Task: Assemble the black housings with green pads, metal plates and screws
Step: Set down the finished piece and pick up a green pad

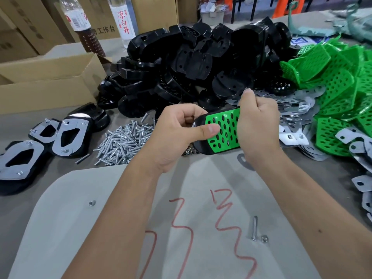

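The grey worktable (50, 208) carries a pale board (100, 228) with red scribbles, a loose screw (254, 228) and a nut (264, 238) on it, and brown cartons (46, 77) and two bottles stand behind. Above the board, the left hand (177, 135) and the right hand (257, 125) both grip one black housing (198, 123) with fingers curled, the left thumb pressing its green pad (223, 129). Around lie a screw heap (124, 141), finished housings (66, 135) on the left, a pile of black housings (191, 63) behind, and metal plates (298, 105) and green pads (338, 81) to the right.
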Available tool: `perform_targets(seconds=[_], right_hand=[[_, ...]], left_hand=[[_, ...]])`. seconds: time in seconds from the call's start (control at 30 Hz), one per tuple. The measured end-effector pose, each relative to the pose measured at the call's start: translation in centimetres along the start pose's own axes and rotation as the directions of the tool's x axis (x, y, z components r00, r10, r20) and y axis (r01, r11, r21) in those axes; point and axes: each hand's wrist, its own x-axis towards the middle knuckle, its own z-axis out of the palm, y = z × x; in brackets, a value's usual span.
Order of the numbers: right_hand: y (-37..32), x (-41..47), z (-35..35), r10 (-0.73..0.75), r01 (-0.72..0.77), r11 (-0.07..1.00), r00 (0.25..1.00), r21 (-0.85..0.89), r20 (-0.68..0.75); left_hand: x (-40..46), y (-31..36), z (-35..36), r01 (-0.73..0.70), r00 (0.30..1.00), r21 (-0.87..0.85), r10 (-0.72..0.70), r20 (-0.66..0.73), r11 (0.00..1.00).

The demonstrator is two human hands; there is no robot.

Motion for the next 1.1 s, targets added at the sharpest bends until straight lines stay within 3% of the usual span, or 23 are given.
perform_targets(seconds=[0.17,0.33,0.43,0.6,0.87,1.1], right_hand=[[0.0,0.8,-0.4,-0.009,0.006,0.999,0.998,0.05,0.07],[-0.2,0.6,-0.8,-0.18,0.177,0.981,0.983,0.082,0.029],[-0.2,0.4,-0.7,-0.282,0.269,0.958,0.945,0.097,0.164],[0.2,0.4,-1.0,-0.209,0.132,0.97,0.879,0.202,0.429],[-0.3,-0.2,-0.7,-0.143,0.067,0.972,0.93,0.226,0.339],[0.3,-0.6,-0.1,-0.088,0.024,0.982,0.937,0.189,0.337]], left_hand=[[-0.1,-0.2,0.3,0.004,1.0,-0.034,-0.004,-0.014,0.999],[0.1,-1.0,1.9,-0.053,0.99,0.056,0.06,-0.129,0.997],[0.3,-0.8,1.5,-0.095,0.975,0.099,0.112,-0.191,0.991],[0.2,-0.5,0.4,-0.111,0.971,0.105,0.13,-0.199,0.988],[-0.1,-0.4,1.5,-0.109,0.966,0.013,0.109,-0.232,0.994],[0.4,-0.6,1.8,-0.087,0.934,0.121,0.124,-0.336,0.989]])
